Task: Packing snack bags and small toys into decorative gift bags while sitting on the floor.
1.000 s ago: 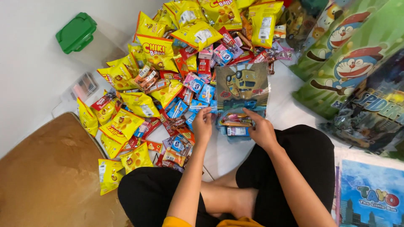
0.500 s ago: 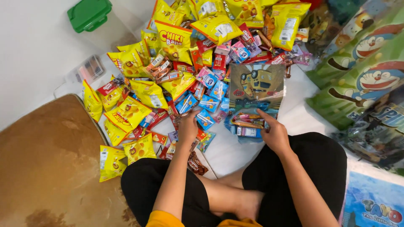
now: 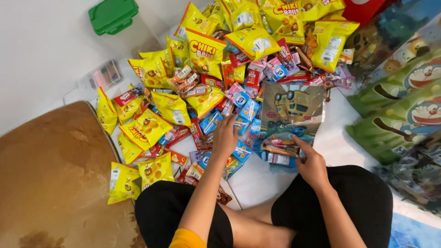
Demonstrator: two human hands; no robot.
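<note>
I sit cross-legged on the floor in front of a heap of snacks. My left hand (image 3: 225, 135) rests palm down on the small blue and red packets (image 3: 243, 110) in the middle of the heap; its fingers hide whatever is under them. With my right hand (image 3: 312, 163) I grip the near edge of a clear printed gift bag (image 3: 294, 105) with a yellow cartoon vehicle on it. The bag lies flat and holds a few small snacks (image 3: 280, 149) near its opening.
Yellow puffed-snack bags (image 3: 204, 50) ring the heap at the left and the back. A green-lidded clear container (image 3: 112, 16) stands at the back left, a clear plastic box (image 3: 98, 78) beside it. A brown rug (image 3: 50, 174) lies left. Stacked cartoon-print bags (image 3: 404, 92) lie right.
My left hand left the gift bag's opening and went left into the small packets, then shifted slightly right. The view drifted, so everything sits further right. My right hand stayed on the bag.
</note>
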